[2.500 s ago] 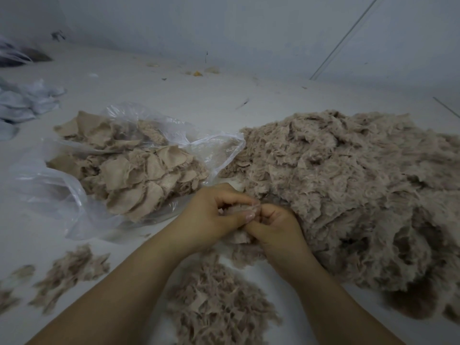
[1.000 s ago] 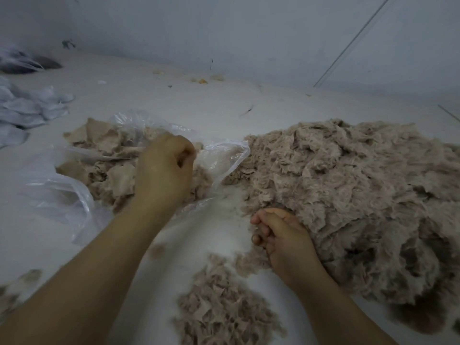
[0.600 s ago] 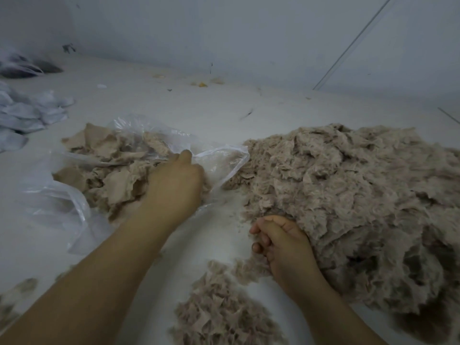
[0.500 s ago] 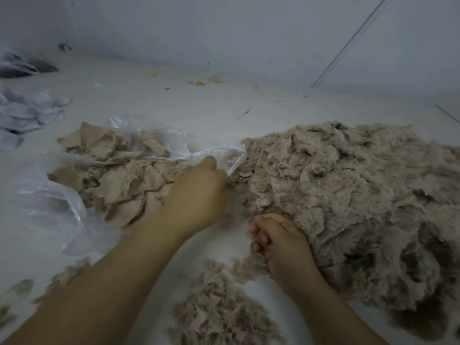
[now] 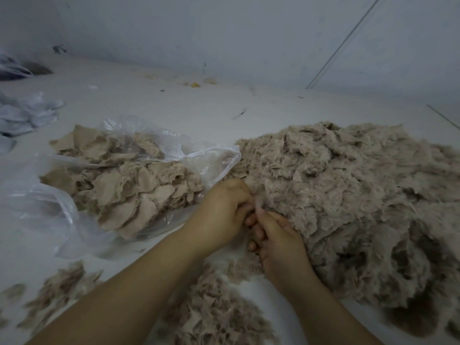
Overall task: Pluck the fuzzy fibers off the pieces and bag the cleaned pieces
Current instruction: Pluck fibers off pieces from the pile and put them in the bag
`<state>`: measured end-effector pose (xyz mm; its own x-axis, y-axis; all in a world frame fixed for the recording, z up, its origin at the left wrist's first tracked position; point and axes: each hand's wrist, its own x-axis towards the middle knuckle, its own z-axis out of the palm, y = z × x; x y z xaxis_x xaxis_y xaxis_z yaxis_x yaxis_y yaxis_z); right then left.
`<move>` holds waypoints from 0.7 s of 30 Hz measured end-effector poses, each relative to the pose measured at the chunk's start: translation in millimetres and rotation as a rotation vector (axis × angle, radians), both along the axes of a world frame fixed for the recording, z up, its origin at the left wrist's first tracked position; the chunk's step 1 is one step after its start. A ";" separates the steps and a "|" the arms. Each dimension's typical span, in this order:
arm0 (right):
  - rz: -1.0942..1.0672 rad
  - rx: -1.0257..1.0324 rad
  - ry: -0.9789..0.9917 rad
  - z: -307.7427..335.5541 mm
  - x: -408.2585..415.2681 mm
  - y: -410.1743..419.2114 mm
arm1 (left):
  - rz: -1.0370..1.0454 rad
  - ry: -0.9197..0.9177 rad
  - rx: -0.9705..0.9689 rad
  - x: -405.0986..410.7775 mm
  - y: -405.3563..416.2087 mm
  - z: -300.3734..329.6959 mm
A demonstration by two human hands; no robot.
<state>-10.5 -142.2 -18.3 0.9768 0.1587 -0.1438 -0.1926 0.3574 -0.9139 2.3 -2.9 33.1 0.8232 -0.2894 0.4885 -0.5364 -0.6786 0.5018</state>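
Observation:
A big heap of fuzzy beige pieces (image 5: 348,195) fills the right side of the white surface. On the left, a clear plastic bag (image 5: 49,210) lies open with smooth cleaned pieces (image 5: 129,190) in it. My left hand (image 5: 221,210) and my right hand (image 5: 278,242) meet at the heap's near left edge. The fingers of both hands curl on a fuzzy piece (image 5: 257,204) at that edge; most of it is hidden between them.
Plucked fibres lie in a mound (image 5: 214,312) near my forearms and in smaller tufts (image 5: 57,290) at the lower left. Crumpled white bags (image 5: 22,113) sit at the far left. A wall (image 5: 224,33) closes the back.
My left hand went to the bag, then came back right to the heap's edge and now meets my right hand there. My right hand stayed at the heap.

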 end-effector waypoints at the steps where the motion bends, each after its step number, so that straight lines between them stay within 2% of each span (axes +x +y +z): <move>1: 0.006 0.006 -0.004 -0.1 0.2 0.1 | 0.000 0.012 -0.009 -4.0 3.3 -1.7; 6: -0.002 -0.016 0.008 -1.3 -1.0 -1.0 | 0.047 0.060 -0.083 -20.7 22.2 -9.6; 9: -0.019 -0.070 -0.002 -1.5 -0.6 -0.7 | 0.086 0.132 -0.315 -24.4 24.7 -8.6; 11: -0.018 -0.058 -0.002 -1.5 0.0 -0.5 | 0.028 0.199 -0.428 -27.4 22.5 -3.4; 14: 0.000 -0.082 -0.001 -3.7 1.0 -2.4 | -0.122 0.267 -0.361 -32.5 20.6 0.1; 16: -0.007 -0.114 -0.015 -6.9 1.6 -3.2 | -0.137 0.297 -0.381 -33.9 20.7 -1.2; 19: 0.004 -0.131 -0.041 -11.0 2.3 -3.4 | 0.022 0.417 -0.662 -27.5 19.2 -3.2; 21: 0.020 -0.104 -0.040 -11.6 2.9 -3.8 | 0.134 0.550 -0.726 -20.7 15.2 -3.3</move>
<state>-7.6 -146.0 -29.9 0.9789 0.1644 -0.1217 -0.1616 0.2571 -0.9528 -18.3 12.3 29.8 0.9978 0.0497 0.0429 -0.0357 -0.1369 0.9899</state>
